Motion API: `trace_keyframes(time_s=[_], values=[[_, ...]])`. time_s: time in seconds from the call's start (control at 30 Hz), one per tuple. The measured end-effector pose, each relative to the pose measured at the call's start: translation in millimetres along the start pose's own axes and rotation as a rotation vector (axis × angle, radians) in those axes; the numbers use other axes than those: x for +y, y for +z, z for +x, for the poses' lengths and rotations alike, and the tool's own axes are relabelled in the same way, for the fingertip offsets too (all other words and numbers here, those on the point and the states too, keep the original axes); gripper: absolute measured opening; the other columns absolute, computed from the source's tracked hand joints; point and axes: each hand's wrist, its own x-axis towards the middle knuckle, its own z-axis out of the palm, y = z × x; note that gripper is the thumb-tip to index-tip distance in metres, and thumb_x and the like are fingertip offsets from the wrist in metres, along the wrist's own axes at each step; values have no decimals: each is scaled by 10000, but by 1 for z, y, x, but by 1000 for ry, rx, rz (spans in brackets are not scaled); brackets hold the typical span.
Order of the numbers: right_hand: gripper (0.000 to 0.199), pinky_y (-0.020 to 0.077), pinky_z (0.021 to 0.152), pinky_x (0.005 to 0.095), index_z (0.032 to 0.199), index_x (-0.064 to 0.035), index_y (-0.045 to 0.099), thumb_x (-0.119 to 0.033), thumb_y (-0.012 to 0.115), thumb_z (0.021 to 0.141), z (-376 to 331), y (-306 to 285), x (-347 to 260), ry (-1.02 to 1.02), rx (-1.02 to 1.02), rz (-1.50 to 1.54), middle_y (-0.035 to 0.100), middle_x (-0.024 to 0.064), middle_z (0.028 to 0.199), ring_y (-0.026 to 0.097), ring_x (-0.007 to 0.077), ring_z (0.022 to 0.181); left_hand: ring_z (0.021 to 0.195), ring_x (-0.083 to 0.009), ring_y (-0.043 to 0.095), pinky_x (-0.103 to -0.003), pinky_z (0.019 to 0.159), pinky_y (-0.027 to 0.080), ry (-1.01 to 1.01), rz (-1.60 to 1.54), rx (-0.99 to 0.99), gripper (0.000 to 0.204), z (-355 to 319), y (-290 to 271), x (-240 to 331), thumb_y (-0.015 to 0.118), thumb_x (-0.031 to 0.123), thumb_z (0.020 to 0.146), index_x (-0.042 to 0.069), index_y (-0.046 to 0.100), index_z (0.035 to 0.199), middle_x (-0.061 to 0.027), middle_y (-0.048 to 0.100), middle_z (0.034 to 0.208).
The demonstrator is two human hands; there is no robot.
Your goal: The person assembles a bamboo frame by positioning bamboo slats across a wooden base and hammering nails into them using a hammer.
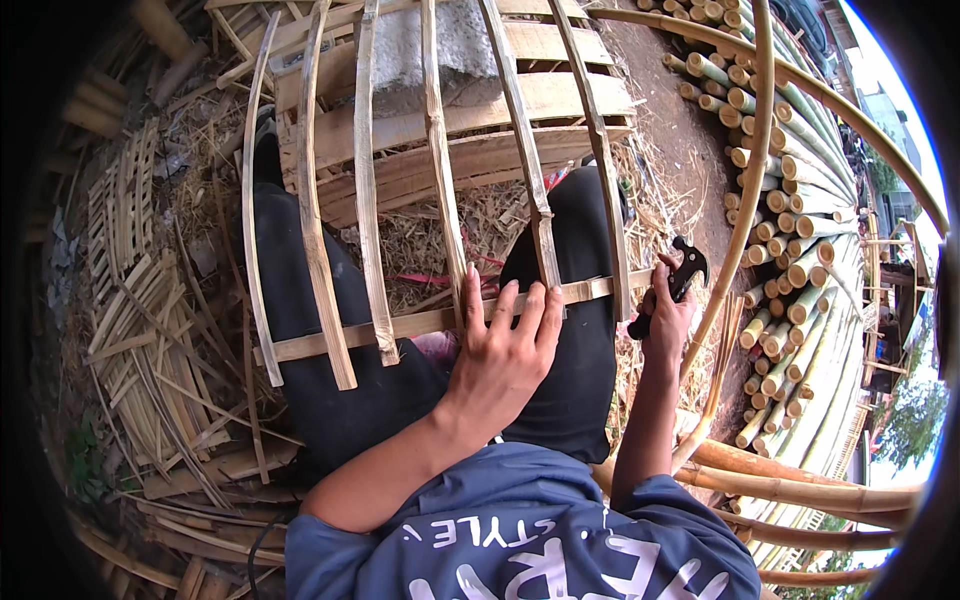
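A frame of several long bamboo slats (365, 180) rests across my dark-trousered thighs, the slats running away from me. A bamboo crosspiece (420, 322) passes beneath their near ends. My left hand (505, 350) lies on the frame with fingers stretched out, fingertips touching the crosspiece and the slats beside it. At the crosspiece's right end, my right hand (668, 312) is closed around a black hammer (690, 268). The hammer's head points up and its handle slants down through my fingers. No nail can be made out.
Beyond my knees stands a stack of wide wooden boards (410, 130) with a rough grey block (430, 60) on it. Cut bamboo poles (790, 220) are piled at the right, near a bent pole (757, 150). Loose bamboo strips (160, 340) litter the left.
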Motion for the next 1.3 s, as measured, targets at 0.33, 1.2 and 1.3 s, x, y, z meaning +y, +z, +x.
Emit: trace_keyframes(time_s=[0.33,1.2,1.3], values=[[235,282,462,203,1220,-42,644,-140,659,1007,-1,2,-1,-2,6,-16,483,-85,709,377,0,527,1209,-295,583,-709,1157,243,-22,21,-33,619,-3,2,1,751,274,856,20,557,1387,-118,587,1301],[505,391,541,203,1159,1,675,-166,921,751,-36,-15,-4,-173,-47,-298,566,-65,682,496,25,586,1166,-286,623,-714,1139,269,-35,-20,12,432,-2,2,2,621,252,965,31,607,1335,-105,631,1255],[561,346,519,217,1156,-7,700,-205,955,697,-40,-18,-2,-146,-93,-402,493,-95,600,440,24,542,1224,-273,584,-703,1171,208,-43,-34,-40,616,-3,2,2,716,260,896,45,516,1436,-111,603,1301]])
